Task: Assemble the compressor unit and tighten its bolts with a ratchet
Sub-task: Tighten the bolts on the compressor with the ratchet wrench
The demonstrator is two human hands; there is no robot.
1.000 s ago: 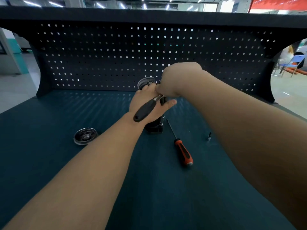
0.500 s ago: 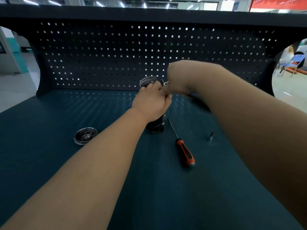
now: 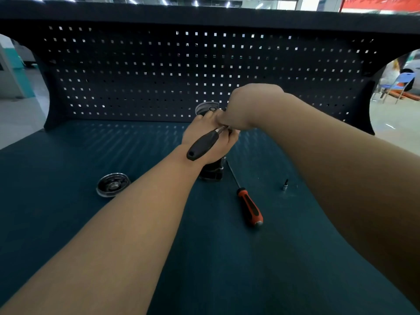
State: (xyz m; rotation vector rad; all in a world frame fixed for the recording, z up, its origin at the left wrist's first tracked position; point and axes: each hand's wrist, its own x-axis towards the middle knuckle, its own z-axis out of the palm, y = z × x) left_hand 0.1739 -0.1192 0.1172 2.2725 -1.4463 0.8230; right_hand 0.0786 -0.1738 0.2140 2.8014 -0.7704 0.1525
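Tightening step: my left hand (image 3: 209, 142) grips the dark cylindrical compressor unit (image 3: 211, 172) toward the middle of the teal tabletop's (image 3: 68, 155) back edge, and my right hand (image 3: 245, 108) closes its fingers on the head of the black-handled steel ratchet (image 3: 202, 145); next, I judge, swing the handle with the unit braced.

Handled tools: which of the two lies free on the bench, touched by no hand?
The screwdriver, orange and black, lying alone. The black-handled ratchet is gripped by the right hand over the compressor.

Round silver disc (image 3: 113, 185) at left, orange-handled screwdriver (image 3: 249, 206) and small metal socket (image 3: 285, 185) at right obstruct the teal bench (image 3: 227, 269); black perforated backboard (image 3: 159, 76) blocks behind.
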